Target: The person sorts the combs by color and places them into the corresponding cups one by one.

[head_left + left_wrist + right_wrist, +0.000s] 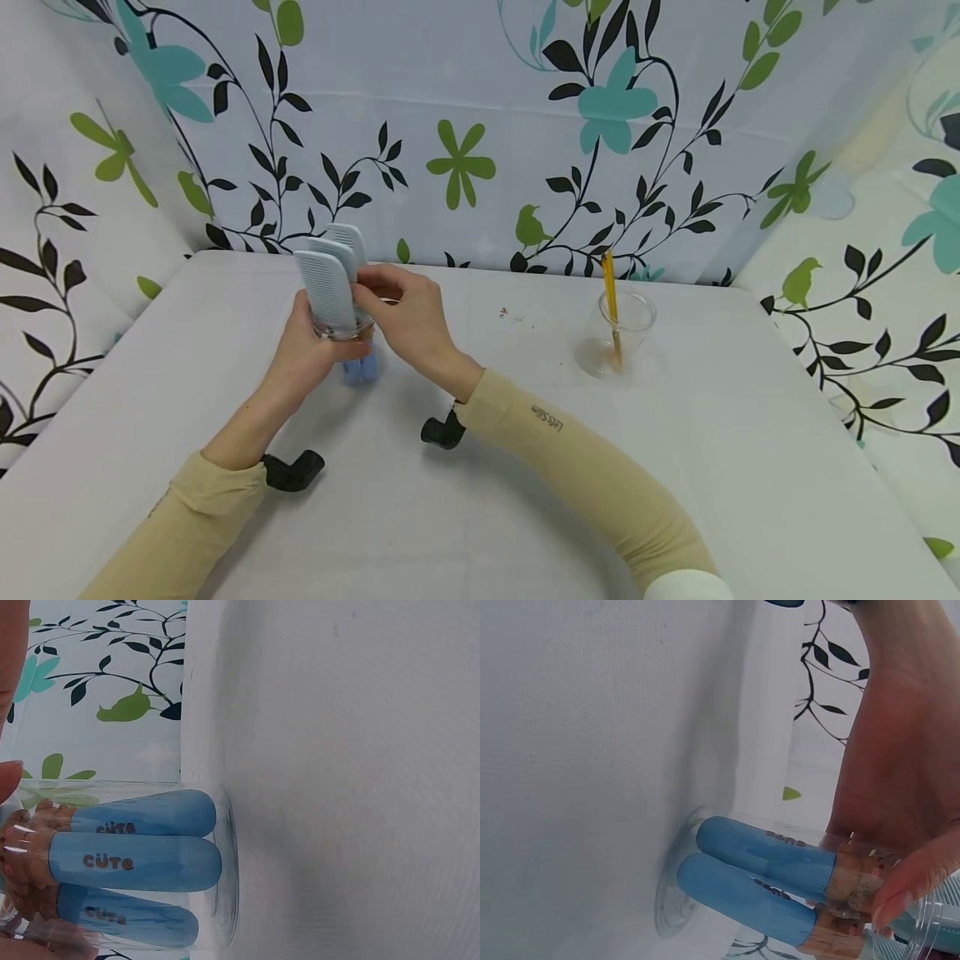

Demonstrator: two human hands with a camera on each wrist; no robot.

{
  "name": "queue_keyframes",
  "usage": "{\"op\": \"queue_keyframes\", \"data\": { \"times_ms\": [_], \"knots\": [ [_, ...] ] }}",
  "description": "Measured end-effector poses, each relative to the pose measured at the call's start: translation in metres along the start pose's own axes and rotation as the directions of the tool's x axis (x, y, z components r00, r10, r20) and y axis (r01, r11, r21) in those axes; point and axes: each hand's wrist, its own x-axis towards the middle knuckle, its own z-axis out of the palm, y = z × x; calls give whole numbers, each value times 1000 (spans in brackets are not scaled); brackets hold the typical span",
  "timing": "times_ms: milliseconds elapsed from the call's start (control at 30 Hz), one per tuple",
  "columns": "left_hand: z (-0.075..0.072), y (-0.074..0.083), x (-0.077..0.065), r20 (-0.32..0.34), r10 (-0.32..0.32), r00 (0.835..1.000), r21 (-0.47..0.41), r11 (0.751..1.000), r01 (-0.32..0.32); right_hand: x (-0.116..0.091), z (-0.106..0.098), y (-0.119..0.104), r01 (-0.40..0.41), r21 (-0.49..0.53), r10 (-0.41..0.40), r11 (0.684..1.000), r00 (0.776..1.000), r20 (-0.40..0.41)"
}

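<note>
Three light blue combs (327, 292) stand teeth-up in a clear cup (341, 333). My left hand (311, 346) grips the cup near its rim, fingers behind and thumb across the front. Inside the cup, blue comb handles (135, 862) point down, lettered "CÜTE", with brown animal shapes above them. In the right wrist view, the left thumb (915, 881) lies across the cup's upper part. My right hand (412, 317) pinches the edge of a comb just above the rim, its fingers curled; the fingertips are partly hidden by the combs.
Another clear cup (636, 315) stands to the right on the white table (465, 500), with yellow pencils (611, 287) leaning in it. Small brown crumbs (504, 312) lie between the two cups. Patterned cloth (465, 167) hangs behind the table and along both sides.
</note>
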Motion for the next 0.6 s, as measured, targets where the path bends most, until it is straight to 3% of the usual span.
{"op": "queue_keyframes", "data": {
  "times_ms": [600],
  "knots": [
    [0, -3, 2, 13, 1, 1000, -3, 1000, -1, -12, -5, 2, 4, 29, -4, 1000, 1000, 6]
  ]
}}
